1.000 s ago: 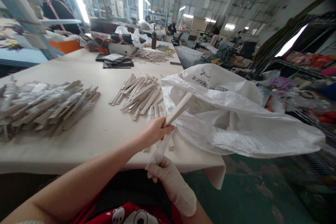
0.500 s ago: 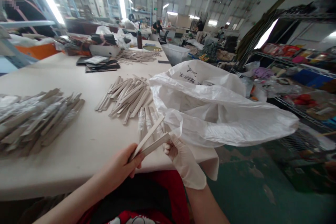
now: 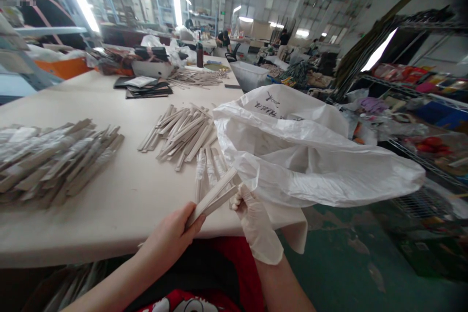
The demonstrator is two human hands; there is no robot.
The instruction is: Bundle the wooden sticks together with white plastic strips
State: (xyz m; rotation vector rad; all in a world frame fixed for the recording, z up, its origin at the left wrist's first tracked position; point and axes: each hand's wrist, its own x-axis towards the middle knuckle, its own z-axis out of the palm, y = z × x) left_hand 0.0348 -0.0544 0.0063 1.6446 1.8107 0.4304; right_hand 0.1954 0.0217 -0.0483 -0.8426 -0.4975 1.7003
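Observation:
My bare left hand [image 3: 170, 241] pinches the near end of a flat beige folded stick [image 3: 214, 197] at the table's front edge. My right hand [image 3: 254, 222], in a thin white glove, is closed on the stick's far end beside the big white plastic sack [image 3: 310, 156]. Several plastic-wrapped sticks [image 3: 206, 168] lie on the table just beyond my hands. A loose pile of bare sticks [image 3: 183, 131] sits farther back. A large heap of wrapped sticks [image 3: 51, 161] lies at the left.
The long white table [image 3: 109, 195] runs away from me. Black folders [image 3: 146, 88], boxes and a dark bottle [image 3: 199, 54] stand at its far end. A person sits at the far left. Wire shelves [image 3: 420, 107] with goods stand right. Green floor lies below.
My left hand drew the stick down from up by the sack to the table edge. My right hand rose from my lap and took the stick's far end.

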